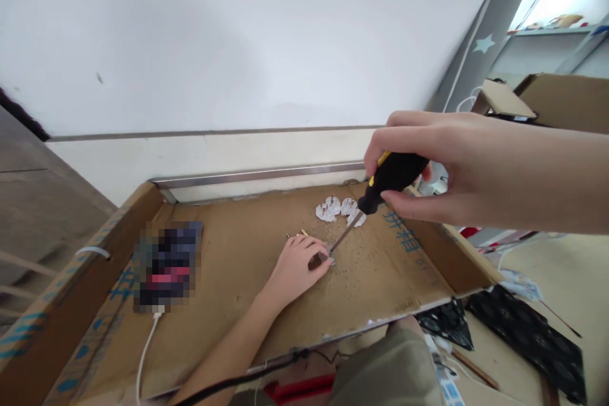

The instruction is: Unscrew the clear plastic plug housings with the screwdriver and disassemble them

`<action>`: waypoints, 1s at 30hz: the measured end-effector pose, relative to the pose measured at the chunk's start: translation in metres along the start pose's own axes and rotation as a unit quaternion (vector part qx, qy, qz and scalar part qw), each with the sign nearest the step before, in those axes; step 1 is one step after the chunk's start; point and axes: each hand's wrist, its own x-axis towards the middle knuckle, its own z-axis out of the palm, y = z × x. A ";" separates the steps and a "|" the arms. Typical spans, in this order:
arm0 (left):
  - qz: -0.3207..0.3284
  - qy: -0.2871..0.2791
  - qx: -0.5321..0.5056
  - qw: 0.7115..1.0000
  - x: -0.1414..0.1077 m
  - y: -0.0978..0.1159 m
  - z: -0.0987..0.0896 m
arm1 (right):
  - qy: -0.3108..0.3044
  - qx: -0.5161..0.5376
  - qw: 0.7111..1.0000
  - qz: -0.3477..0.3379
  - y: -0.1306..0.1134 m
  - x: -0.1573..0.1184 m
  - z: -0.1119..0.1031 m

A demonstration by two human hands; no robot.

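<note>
Cable (145, 355) — one, white — meets one pixelated block (169, 266). Next, the left hand (295, 266), fingers curled, pinches one small clear part (332, 260) between thumb and fingertips. Two clumps (328, 209) of clear pieces sit beyond. One screwdriver (397, 174) slants down, its tip at the part; the right hand (428, 158) is closed round its handle, above and right of the part. Everything rests over blue-marked, speckled cardboard (228, 254), a white wall (214, 44) behind; rightmost, black trays (528, 336) lie on the floor (566, 273).
</note>
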 end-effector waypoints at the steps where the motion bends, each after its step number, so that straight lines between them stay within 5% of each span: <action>1: 0.001 -0.002 0.000 1.000 0.000 0.000 0.000 | 0.001 -0.001 1.000 -0.001 0.000 0.000 0.000; 14: -0.024 0.021 0.010 0.999 0.006 0.002 0.008 | 0.018 0.019 1.000 0.013 0.008 -0.003 0.001; 20: -0.052 0.071 0.044 0.995 0.006 -0.006 -0.006 | 0.029 0.011 1.000 0.006 0.010 -0.003 0.003; 26: -0.129 0.139 0.121 0.974 0.000 -0.023 -0.036 | 0.191 0.020 0.981 -0.002 0.030 -0.029 0.010; 30: -0.167 0.120 0.148 0.967 -0.006 -0.030 -0.045 | 0.261 0.106 0.954 0.103 0.029 -0.056 0.063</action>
